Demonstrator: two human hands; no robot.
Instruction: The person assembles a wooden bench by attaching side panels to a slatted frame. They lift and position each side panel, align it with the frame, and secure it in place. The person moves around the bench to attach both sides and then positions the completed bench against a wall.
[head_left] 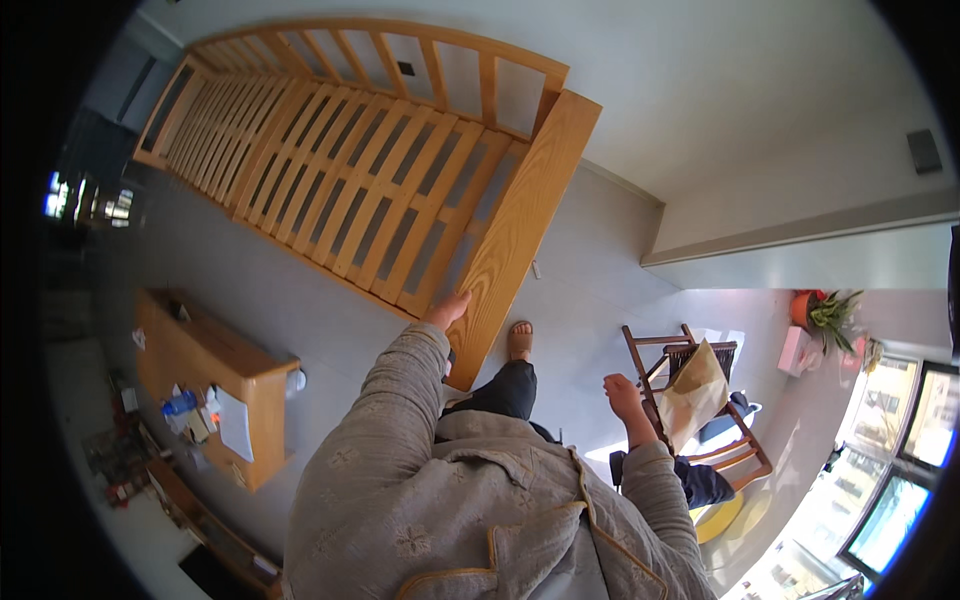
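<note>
A long wooden sofa frame (340,190) with a slatted seat and a slatted back stretches from the upper left toward me. Its broad, flat armrest (530,220) points at my body. My left hand (448,310) grips the near part of this armrest by its inner edge, the fingers partly hidden beneath. On the right, my right hand (622,393) hangs in the air with its fingers curled in and nothing visible in them. Nearest to it is a dark wooden chair (655,365) with a tan sheet or bag (697,395) lying over it.
A wooden desk (265,440) bearing papers and a blue item (180,403) stands at left. A wall edge (660,225) juts in beyond the armrest. A potted plant (830,318) and pink box (795,350) lie at right by windows (885,405). My sandalled foot (520,342) is beside the frame.
</note>
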